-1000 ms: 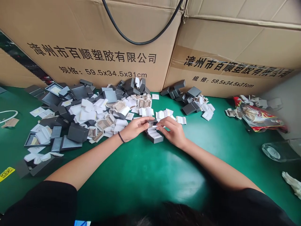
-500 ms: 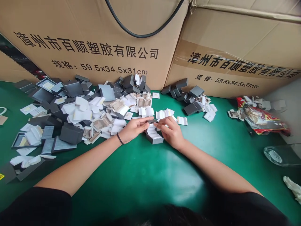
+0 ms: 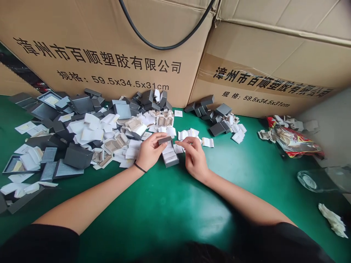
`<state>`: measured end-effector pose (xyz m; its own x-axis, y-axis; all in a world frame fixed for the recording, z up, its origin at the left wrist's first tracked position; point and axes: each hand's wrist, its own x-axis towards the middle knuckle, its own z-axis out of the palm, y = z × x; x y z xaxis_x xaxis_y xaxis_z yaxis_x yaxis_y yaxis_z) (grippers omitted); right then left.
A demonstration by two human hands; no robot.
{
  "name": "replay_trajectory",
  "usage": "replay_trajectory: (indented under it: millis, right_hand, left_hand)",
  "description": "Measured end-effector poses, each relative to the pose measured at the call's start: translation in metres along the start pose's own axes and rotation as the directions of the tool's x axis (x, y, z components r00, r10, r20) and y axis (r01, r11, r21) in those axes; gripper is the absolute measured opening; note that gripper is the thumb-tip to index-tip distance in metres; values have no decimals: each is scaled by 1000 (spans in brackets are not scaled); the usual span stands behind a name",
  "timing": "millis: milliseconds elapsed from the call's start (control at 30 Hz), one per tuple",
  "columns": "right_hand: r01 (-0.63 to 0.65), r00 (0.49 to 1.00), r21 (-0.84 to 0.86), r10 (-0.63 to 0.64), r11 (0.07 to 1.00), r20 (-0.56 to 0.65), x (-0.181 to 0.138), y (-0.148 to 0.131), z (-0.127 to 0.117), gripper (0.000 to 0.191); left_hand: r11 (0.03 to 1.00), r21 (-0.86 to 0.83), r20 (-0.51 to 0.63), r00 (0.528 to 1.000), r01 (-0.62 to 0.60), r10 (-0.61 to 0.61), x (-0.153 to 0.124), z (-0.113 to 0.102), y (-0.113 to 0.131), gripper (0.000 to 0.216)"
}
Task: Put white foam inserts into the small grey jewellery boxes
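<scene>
Right hand [image 3: 195,157] has left the open grey, white-lined box [image 3: 172,162].

Box [image 3: 170,161] sits on the bench [image 3: 153,208] before me, with its lid [image 3: 165,139] at the rear. My left fingers [image 3: 155,137] are on the lid; my right fingers [image 3: 184,143] are right of the box, near a slip [image 3: 178,149], contact not determinable. To my left, a heap [image 3: 78,156] covers the bench back to the left carton [image 3: 109,22]. A cable [image 3: 164,48] hangs before that carton. Right of it stands the right carton [image 3: 255,47], with a smaller pile [image 3: 217,128] before it. Inserts [image 3: 186,134] lie between heap and pile, behind my right fingers. Far right, back to front: bag [image 3: 297,144], glass [image 3: 309,181], wad [image 3: 333,220].
</scene>
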<state>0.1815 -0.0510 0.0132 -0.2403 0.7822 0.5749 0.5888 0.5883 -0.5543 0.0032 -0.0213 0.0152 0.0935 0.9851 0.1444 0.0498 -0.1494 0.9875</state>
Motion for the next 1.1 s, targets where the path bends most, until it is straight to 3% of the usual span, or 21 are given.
replay_trajectory:
  millis: [33,100,167,233,300,467,633,767,900,1100]
  right_hand:
    - [-141,989,127,144,982,-15,1,-3,0,28]
    - [-395,918,346,382,851,107,3,-6,2,22]
    - [-582,813,462,481,669,327,6,-7,4,27]
    - [-687,726,499,486,528,486,7,-6,4,32]
    - [-728,685,506,472,463,555,9,-5,2,35]
    - [-771,633,484,407,414,659,11,-6,-4,30]
    - [-799,571,558,578,225,583,13,-7,-4,22]
    - [-771,574,613,604,172,553,13,-6,-4,21]
    - [-744,625,626,573,233,529,9,-3,-2,23]
    - [-749,654,576,505,327,563,4,1,2,29]
  left_hand:
    - [1000,3,-31,999,-29,29,-1,0,1,33]
    - [996,-2,-66,993,-94,94,-3,2,3,33]
    - [989,-15,-83,986,-147,146,-6,5,6,37]
    - [984,-36,-76,982,-176,173,-11,8,8,44]
    - [981,-56,-52,982,-185,182,-15,10,10,47]
    - [995,-51,42,995,-91,94,-15,10,8,53]
    - [999,-10,216,975,50,-47,-11,10,7,52]
    - [991,55,292,947,121,-132,-9,10,11,48]
    - [965,70,298,918,251,-261,-8,8,15,48]
    - [954,-6,298,911,299,-284,-6,5,14,45]
